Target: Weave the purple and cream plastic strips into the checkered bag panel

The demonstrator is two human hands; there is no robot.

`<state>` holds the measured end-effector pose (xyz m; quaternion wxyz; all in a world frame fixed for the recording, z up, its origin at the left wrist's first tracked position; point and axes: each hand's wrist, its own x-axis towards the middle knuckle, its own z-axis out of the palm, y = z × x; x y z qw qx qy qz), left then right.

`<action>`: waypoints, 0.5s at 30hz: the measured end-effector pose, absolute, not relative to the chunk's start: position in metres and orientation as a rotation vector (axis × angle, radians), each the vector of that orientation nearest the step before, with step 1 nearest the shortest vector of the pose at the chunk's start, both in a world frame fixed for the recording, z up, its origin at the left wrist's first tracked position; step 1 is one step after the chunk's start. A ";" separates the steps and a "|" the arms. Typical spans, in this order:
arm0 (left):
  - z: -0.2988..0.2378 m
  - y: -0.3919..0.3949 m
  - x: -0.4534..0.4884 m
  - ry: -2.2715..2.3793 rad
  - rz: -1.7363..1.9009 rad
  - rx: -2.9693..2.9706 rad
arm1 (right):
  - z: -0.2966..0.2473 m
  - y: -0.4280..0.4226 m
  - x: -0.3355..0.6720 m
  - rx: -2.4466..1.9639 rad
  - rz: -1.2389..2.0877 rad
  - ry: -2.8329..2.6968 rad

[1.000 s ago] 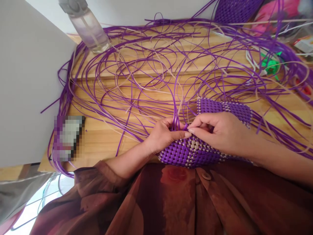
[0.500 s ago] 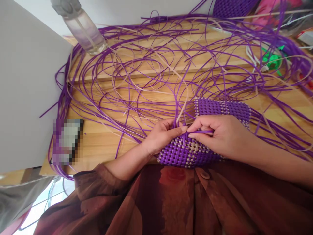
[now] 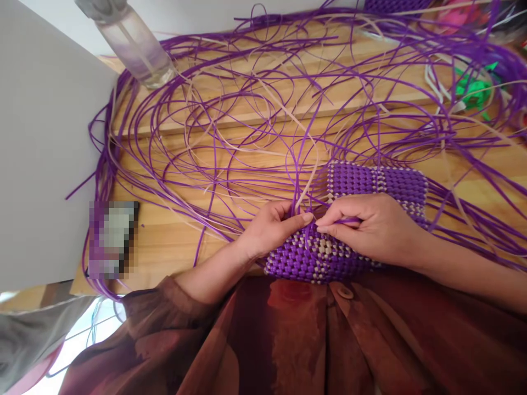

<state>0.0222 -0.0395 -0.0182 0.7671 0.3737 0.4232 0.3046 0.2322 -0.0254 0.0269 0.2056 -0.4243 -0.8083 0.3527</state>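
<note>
A purple and cream woven piece lies at the near edge of the wooden table, partly under both hands. My left hand is curled at the piece's left edge, fingers closed round upright purple strands. My right hand rests on the weave and pinches a thin purple strand between thumb and fingers. The two thumbs nearly touch above the weave. Long loose purple and cream strands fan out from the piece across the table.
A clear plastic bottle stands at the back left. A grey panel borders the table's left side. A blurred-out dark object lies near the left edge. Green and white items sit at the back right.
My right hand has pulled a purple strand sideways out of the weave and holds it flatter. The view has shifted slightly, so the table's contents sit higher in the picture.
</note>
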 end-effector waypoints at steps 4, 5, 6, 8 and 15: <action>-0.020 -0.038 0.023 0.957 0.732 0.914 | 0.027 -0.023 0.234 -1.163 1.005 -2.273; -0.020 -0.037 0.024 0.963 0.738 0.910 | 0.027 -0.023 0.235 -1.155 1.008 -2.280; -0.019 -0.037 0.024 0.971 0.738 0.899 | 0.027 -0.022 0.236 -1.147 1.009 -2.289; -0.019 -0.037 0.026 0.983 0.718 0.869 | 0.026 -0.021 0.237 -1.127 1.001 -2.311; -0.021 -0.039 0.025 0.937 0.667 0.864 | 0.030 -0.030 0.248 -0.967 0.449 -2.476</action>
